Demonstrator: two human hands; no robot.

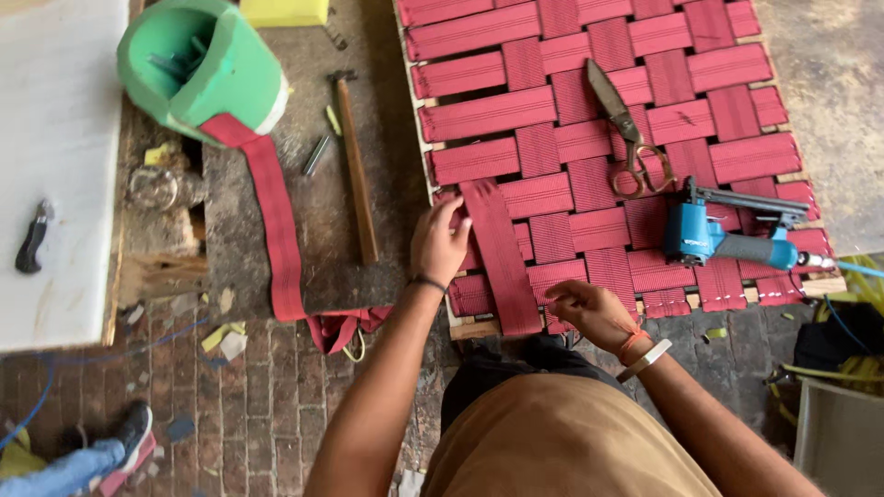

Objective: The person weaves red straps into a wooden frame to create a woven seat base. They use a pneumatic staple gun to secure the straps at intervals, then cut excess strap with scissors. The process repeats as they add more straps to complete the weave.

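Note:
A wooden frame (474,329) carries woven red webbing (589,110). My left hand (438,241) presses on the frame's left edge, fingers on the top end of a loose red webbing strap (498,258) that runs down to the near rail. My right hand (589,311) pinches webbing at the near edge, right of that strap. Scissors (620,124) and a blue pneumatic stapler (727,237) lie on the weave. The strap trails left and up to a green-wrapped roll (204,69).
A hammer (355,166) lies on the dark board left of the frame. A white panel (55,156) with a small black tool (32,237) is at far left. Another person's shoe and leg (101,451) show bottom left. Hoses and a bin sit at right.

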